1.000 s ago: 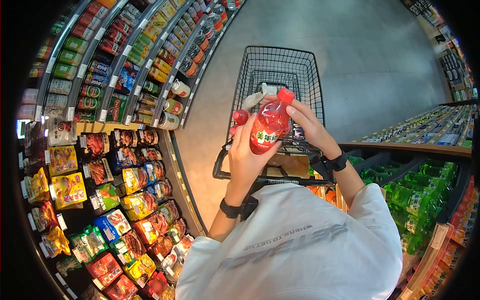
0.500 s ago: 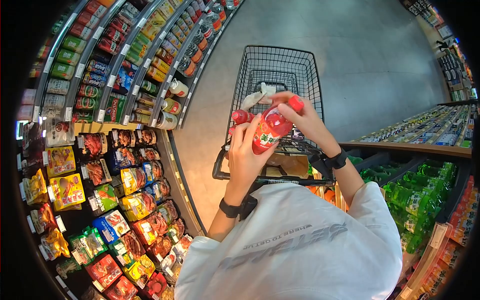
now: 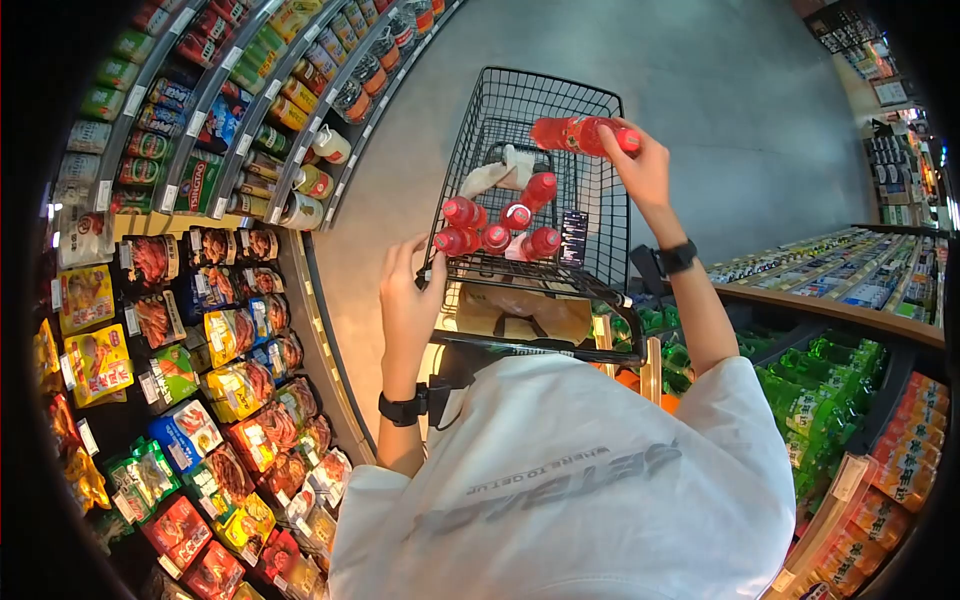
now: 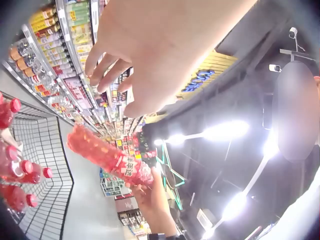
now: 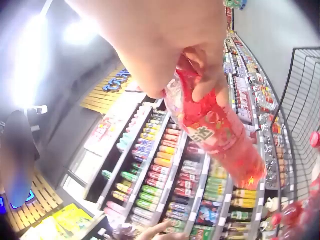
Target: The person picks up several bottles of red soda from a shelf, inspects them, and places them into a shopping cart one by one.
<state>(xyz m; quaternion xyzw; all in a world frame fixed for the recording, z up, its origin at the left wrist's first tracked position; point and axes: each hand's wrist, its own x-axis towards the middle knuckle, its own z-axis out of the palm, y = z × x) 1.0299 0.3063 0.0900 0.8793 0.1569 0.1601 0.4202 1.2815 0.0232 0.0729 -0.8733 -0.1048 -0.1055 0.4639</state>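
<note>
My right hand (image 3: 642, 170) grips a bottle of red soda (image 3: 570, 134) near its cap. The bottle lies sideways over the far right part of the black wire shopping cart (image 3: 626, 215). In the right wrist view, my fingers curl round the neck end of the soda bottle (image 5: 220, 137), its base pointing away. My left hand (image 3: 408, 305) is at the cart's near left corner, fingers relaxed and holding nothing; the left wrist view shows the same empty left hand (image 4: 145, 55). Several red-capped soda bottles (image 3: 540, 188) stand in the near part of the cart.
A whitish crumpled item (image 3: 487, 178) lies beyond the standing bottles, and a brown paper bag (image 3: 525, 312) sits below the cart's handle. Packaged-food shelves (image 3: 230, 380) run along the left. On the right are green bottles (image 3: 820, 385) in a display bin.
The right hand has carried the soda bottle forward and right, tipping it sideways. My left hand has let go of it and drawn back left, uncovering the bottles in the cart.
</note>
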